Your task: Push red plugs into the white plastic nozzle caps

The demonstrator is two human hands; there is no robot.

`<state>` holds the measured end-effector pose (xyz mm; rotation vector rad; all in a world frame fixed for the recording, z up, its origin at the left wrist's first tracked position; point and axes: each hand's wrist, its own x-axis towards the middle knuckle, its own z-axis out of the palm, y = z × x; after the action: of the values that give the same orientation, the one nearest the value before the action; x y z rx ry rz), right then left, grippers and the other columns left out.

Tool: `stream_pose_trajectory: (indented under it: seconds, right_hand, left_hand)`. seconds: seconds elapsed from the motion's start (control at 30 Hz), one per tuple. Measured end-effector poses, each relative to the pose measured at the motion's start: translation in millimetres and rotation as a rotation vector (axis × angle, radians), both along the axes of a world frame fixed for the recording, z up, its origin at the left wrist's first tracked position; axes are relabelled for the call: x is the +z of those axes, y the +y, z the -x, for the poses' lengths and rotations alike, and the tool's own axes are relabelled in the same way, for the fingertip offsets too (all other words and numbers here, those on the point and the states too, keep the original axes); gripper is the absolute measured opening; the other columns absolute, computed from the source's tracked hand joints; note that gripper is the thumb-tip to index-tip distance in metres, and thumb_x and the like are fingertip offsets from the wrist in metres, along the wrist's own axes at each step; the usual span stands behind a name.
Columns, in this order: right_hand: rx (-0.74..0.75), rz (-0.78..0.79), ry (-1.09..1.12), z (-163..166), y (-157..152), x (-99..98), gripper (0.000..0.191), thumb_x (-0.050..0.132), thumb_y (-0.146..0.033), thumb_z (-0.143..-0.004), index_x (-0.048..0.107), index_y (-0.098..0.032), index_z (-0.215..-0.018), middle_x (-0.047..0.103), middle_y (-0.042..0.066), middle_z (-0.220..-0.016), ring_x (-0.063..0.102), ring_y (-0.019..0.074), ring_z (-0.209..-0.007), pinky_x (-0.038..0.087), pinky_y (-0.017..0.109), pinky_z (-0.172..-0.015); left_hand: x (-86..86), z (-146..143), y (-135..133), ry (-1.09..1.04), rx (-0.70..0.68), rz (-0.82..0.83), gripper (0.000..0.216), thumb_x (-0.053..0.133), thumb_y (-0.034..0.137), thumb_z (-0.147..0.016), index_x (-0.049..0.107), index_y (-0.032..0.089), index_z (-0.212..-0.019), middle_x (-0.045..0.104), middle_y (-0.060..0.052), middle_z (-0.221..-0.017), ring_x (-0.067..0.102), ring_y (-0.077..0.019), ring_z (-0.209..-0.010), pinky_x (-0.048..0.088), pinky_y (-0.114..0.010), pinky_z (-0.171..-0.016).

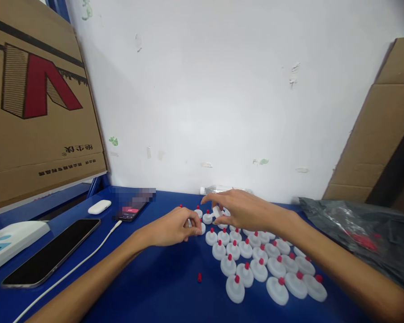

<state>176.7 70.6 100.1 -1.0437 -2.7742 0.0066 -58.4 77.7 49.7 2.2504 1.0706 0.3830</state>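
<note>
My left hand [180, 226] is closed, thumb and fingertips pressed together at the left edge of a group of white round lids; whatever it pinches is hidden. My right hand [237, 208] reaches over the back of the group. Its thumb and fingers are curved around a white plastic lid [217, 211], partly covered by the hand. Below the hands stand several translucent white lids [235, 289], each a disc with a red tip on its nozzle. One loose red tip [199, 277] lies on the blue table [161, 287], in front of my left hand.
A black phone [52, 251], a second phone [136, 208], a white cable [87, 258], an earbud case [99, 207] and a power strip [16, 242] are on the left. A clear bottle [208, 190] lies by the wall. A dark plastic bag [336, 224] with red pieces is right.
</note>
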Motion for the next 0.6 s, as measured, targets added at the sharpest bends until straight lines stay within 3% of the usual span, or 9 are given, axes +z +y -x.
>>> stream_pose_trajectory:
  seconds: [0.17, 0.33, 0.43, 0.5, 0.6]
  right_hand:
    - [-0.005, -0.002, 0.029, 2.3, -1.1, -3.3, 0.052, 0.067, -0.034, -0.092, 0.045, -0.029, -0.139, 0.072, 0.004, -0.1, 0.065, 0.0227, -0.084, 0.044, 0.032, -0.068]
    - [0.048, 0.005, 0.08, 5.3, -1.3, -6.9, 0.055, 0.063, -0.036, -0.095, 0.038, -0.028, -0.143, 0.073, 0.005, -0.1, 0.065, 0.02, -0.076, 0.045, 0.031, -0.067]
    - [0.064, -0.016, 0.111, 5.4, -1.4, -6.2, 0.051, 0.06, -0.037, -0.097, 0.039, -0.027, -0.142, 0.073, 0.006, -0.101, 0.065, 0.0201, -0.078, 0.045, 0.03, -0.066]
    - [0.063, -0.038, 0.148, 5.0, -1.3, -5.4, 0.047, 0.059, -0.037, -0.099, 0.04, -0.027, -0.14, 0.073, 0.006, -0.104, 0.066, 0.0196, -0.078, 0.045, 0.03, -0.065]
    - [0.062, -0.058, 0.209, 5.5, -0.9, -5.2, 0.043, 0.056, -0.038, -0.1, 0.039, -0.027, -0.139, 0.073, 0.007, -0.108, 0.065, 0.017, -0.07, 0.045, 0.029, -0.065]
  left_hand:
    - [2.9, -4.9, -1.6, -0.208, 0.164, -0.117, 0.025, 0.064, 0.04, -0.089, 0.071, 0.016, -0.088, 0.071, -0.002, -0.07, 0.066, -0.0173, -0.063, 0.046, -0.024, -0.059]
    - [1.9, -4.3, 0.5, -0.296, 0.167, -0.105, 0.026, 0.068, 0.041, -0.087, 0.072, 0.015, -0.09, 0.069, -0.002, -0.064, 0.064, -0.017, -0.059, 0.046, -0.025, -0.057]
    - [-0.7, -3.3, 3.3, -0.331, 0.161, -0.105, 0.029, 0.067, 0.042, -0.088, 0.073, 0.014, -0.096, 0.07, -0.003, -0.072, 0.06, -0.0146, -0.056, 0.044, -0.024, -0.055]
    - [-2.3, -3.3, 4.3, -0.338, 0.15, -0.128, 0.031, 0.062, 0.042, -0.092, 0.073, 0.014, -0.1, 0.072, -0.004, -0.079, 0.058, -0.0137, -0.057, 0.044, -0.025, -0.056]
    - [-2.9, -4.7, 3.4, -0.334, 0.116, -0.141, 0.039, 0.05, 0.046, -0.099, 0.072, 0.014, -0.093, 0.068, -0.002, -0.069, 0.057, -0.0134, -0.057, 0.041, -0.023, -0.056]
